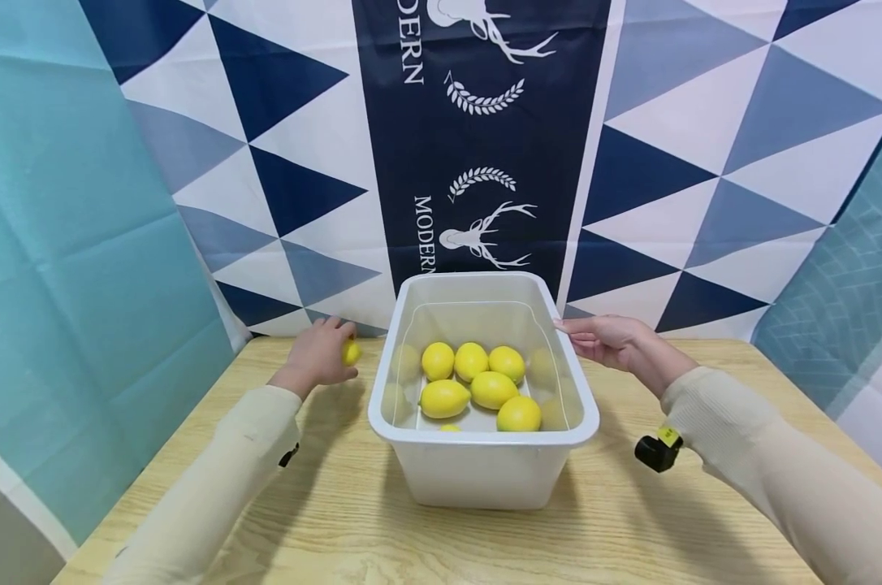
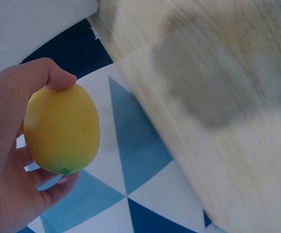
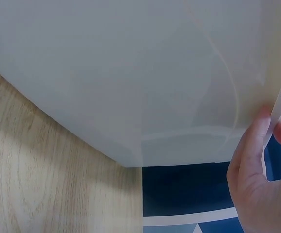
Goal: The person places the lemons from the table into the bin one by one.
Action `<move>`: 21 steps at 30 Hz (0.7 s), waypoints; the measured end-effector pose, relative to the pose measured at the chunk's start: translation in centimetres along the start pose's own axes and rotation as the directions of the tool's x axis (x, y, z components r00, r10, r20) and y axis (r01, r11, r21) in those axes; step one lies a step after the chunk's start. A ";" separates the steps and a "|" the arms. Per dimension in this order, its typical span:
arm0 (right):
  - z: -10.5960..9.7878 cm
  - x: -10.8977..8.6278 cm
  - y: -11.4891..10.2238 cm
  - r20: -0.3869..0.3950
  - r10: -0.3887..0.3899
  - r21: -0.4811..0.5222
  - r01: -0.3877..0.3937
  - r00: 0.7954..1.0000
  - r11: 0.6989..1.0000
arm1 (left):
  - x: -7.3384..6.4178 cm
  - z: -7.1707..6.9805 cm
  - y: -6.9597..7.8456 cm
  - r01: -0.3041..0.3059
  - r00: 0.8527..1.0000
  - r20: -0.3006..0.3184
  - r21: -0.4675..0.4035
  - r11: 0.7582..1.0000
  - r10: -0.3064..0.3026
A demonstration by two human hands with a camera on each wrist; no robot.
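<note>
My left hand [image 1: 320,353] grips a yellow lemon [image 2: 62,128] with a green tip, left of a white plastic bin [image 1: 477,473]. The left wrist view shows the thumb on one end of the lemon and fingertips near the other. At the bin's right side, my right hand [image 1: 616,340] pinches the rim. In the right wrist view, its fingers [image 3: 251,158] lie against the outer wall and the thumb is across the edge. Several lemons [image 1: 493,391] lie on the bin's floor; the near wall partly hides one.
The bin stands on a light wooden table [image 1: 324,504]. Behind the table hangs a patterned cloth [image 1: 485,138] with triangles and deer heads. A teal cloth [image 1: 83,244] borders the left side. A small black device [image 1: 657,452] is on the right wrist.
</note>
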State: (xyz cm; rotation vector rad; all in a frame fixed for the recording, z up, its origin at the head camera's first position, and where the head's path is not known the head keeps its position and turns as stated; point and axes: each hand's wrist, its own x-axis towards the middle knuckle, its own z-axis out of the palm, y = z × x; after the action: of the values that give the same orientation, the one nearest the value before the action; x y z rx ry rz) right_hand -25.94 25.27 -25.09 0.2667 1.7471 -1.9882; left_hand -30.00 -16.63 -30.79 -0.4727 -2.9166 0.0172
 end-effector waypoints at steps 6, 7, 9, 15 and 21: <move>-0.1 0.1 0.1 0.005 0.009 -0.010 -0.009 1.000 1.000 | -0.1 -0.9 0.2 -0.016 1.000 -0.016 -0.004 1.000 0.015; -0.2 0.1 0.2 0.006 0.011 -0.011 -0.011 1.000 1.000 | -0.2 -1.0 0.2 -0.020 1.000 -0.020 -0.007 1.000 0.020; -0.2 0.2 0.3 0.007 0.010 -0.018 -0.010 1.000 1.000 | -0.3 -1.3 0.4 -0.029 0.999 -0.036 -0.014 0.999 0.028; -0.2 0.3 0.3 0.004 0.005 -0.021 -0.005 1.000 1.000 | -0.5 -2.2 0.9 -0.052 0.995 -0.084 -0.014 0.999 0.051; -0.1 0.3 0.3 0.003 0.003 -0.022 -0.003 1.000 1.000 | -0.4 -3.5 1.4 -0.081 0.989 -0.121 0.004 0.997 0.081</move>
State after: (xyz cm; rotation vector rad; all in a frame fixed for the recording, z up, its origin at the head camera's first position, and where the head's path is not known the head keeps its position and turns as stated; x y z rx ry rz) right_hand -26.05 25.30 -25.47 0.2589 1.7652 -1.9650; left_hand -28.54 -15.52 -27.53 -0.5717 -2.7780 -0.0017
